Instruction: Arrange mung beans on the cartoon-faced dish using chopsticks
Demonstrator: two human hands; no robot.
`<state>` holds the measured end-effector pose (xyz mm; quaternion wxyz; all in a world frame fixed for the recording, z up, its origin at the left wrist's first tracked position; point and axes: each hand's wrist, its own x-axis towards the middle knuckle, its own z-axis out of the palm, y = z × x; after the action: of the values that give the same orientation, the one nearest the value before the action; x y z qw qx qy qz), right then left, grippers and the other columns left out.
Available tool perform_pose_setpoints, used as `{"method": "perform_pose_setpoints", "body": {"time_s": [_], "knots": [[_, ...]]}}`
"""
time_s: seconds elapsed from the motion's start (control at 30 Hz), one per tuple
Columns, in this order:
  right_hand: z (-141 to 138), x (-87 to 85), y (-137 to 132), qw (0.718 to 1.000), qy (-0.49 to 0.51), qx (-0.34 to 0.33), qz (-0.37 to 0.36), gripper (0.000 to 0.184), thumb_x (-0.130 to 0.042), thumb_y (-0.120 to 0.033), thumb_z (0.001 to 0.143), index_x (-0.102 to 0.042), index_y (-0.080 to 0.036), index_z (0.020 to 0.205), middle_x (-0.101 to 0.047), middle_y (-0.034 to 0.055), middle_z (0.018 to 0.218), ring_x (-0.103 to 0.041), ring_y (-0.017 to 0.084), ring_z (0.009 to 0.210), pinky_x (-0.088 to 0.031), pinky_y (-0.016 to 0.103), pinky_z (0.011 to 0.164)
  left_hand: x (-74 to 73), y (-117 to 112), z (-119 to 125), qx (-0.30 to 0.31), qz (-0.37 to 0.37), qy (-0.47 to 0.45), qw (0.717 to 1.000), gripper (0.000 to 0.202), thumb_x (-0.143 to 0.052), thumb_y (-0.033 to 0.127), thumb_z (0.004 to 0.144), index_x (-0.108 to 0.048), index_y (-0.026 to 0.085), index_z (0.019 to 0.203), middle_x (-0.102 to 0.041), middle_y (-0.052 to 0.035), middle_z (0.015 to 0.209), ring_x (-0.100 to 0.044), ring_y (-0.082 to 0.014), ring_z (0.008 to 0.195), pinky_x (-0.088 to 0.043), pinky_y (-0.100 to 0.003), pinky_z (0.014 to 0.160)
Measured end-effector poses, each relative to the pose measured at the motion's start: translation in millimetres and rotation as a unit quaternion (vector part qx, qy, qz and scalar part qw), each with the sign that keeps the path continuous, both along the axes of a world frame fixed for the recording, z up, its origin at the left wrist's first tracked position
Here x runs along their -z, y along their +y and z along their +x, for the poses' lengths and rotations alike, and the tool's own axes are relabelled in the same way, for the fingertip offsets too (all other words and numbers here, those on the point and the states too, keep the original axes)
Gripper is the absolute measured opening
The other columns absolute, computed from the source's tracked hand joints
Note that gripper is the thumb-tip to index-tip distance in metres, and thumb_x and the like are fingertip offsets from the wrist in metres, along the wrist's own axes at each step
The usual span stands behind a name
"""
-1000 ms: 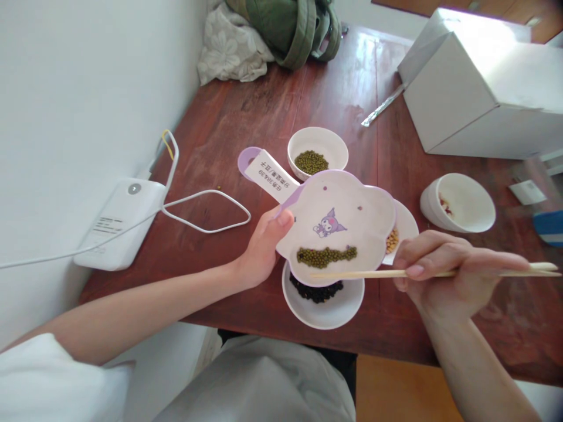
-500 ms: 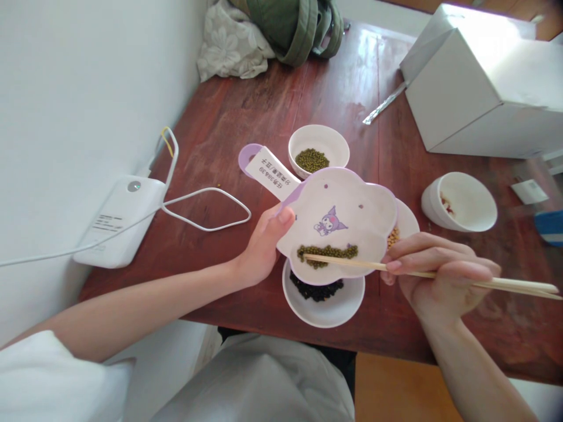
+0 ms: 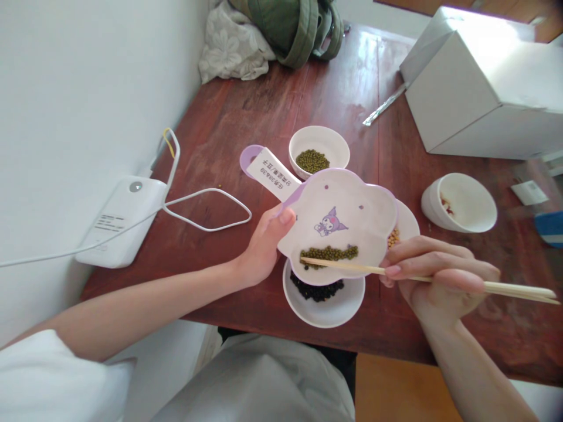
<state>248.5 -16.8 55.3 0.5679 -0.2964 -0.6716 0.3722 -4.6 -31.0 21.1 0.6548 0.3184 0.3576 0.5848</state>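
Note:
My left hand (image 3: 266, 246) grips the left rim of a flower-shaped white and purple bowl (image 3: 369, 217), thumb on the inside. The bowl is tilted toward me, with green mung beans (image 3: 332, 253) gathered along its lower side. In my right hand (image 3: 444, 275), closed, are wooden chopsticks (image 3: 505, 289), their tips among the beans. A few dark beans seem to lie near the tips. Beneath the bowl's lower edge stands a white bowl (image 3: 323, 313) of black beans (image 3: 316, 290), partly covered. Behind is another white bowl (image 3: 338, 143) holding mung beans (image 3: 313, 160).
A bowl with yellowish beans (image 3: 393, 237) is mostly hidden at the right. Farther right stand a white cup-like bowl (image 3: 475, 202) and a large white box (image 3: 457, 94). A power bank (image 3: 123, 223) with a looped cable lies left, near the wall; a green bag (image 3: 294, 29) sits behind.
The chopstick tips have shifted slightly downward along the mung beans, and a dark bean now shows near them. My left hand and the flower-shaped bowl stay nearly in place.

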Motion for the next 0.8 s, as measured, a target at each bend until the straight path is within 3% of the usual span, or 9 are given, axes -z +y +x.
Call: {"method": "perform_pose_setpoints", "body": {"time_s": [0.2,0.37,0.57,0.8], "knots": [[3.5,-1.3,-1.0,1.0,-0.011,0.029,-0.003,0.06,-0.057,-0.06,0.111,-0.089,-0.024,0.075,-0.078,0.0075,0.068,-0.067,0.019,0.046,-0.046,0.033,0.034,-2.0,1.8,-0.2,0.021,0.022,-0.008,1.0,0.057,-0.07,0.073,0.098,-0.081,0.023,0.123,-0.084,-0.0084,0.109,-0.077,-0.0375,0.125,-0.064,-0.046,0.103],[5.9,-1.1,0.3,1.0,-0.002,0.025,0.005,0.052,-0.061,-0.057,0.11,-0.09,-0.028,0.078,-0.078,0.0055,0.067,-0.067,0.02,0.047,-0.046,0.034,0.035,1.0,2.9,-2.1,0.034,0.029,0.018,0.999,0.062,-0.064,0.074,0.101,-0.079,0.02,0.127,-0.084,-0.0106,0.111,-0.076,-0.0384,0.123,-0.064,-0.046,0.1],[5.5,-1.6,0.6,0.999,-0.014,0.033,-0.007,0.065,-0.052,-0.062,0.112,-0.087,-0.024,0.071,-0.077,0.0068,0.065,-0.065,0.018,0.046,-0.045,0.033,0.035,-0.1,1.6,-0.7,0.014,0.017,0.01,1.0,0.057,-0.068,0.071,0.1,-0.079,0.023,0.128,-0.084,-0.0088,0.117,-0.075,-0.0378,0.126,-0.063,-0.046,0.103],[6.4,-0.5,2.4,1.0,-0.02,0.017,0.0,0.068,-0.049,-0.061,0.114,-0.086,-0.023,0.071,-0.077,0.0071,0.065,-0.067,0.018,0.047,-0.047,0.032,0.035,-0.6,1.0,0.5,0.011,0.003,0.003,1.0,0.061,-0.071,0.074,0.096,-0.079,0.022,0.129,-0.084,-0.0105,0.119,-0.076,-0.0387,0.125,-0.062,-0.047,0.103]]}}
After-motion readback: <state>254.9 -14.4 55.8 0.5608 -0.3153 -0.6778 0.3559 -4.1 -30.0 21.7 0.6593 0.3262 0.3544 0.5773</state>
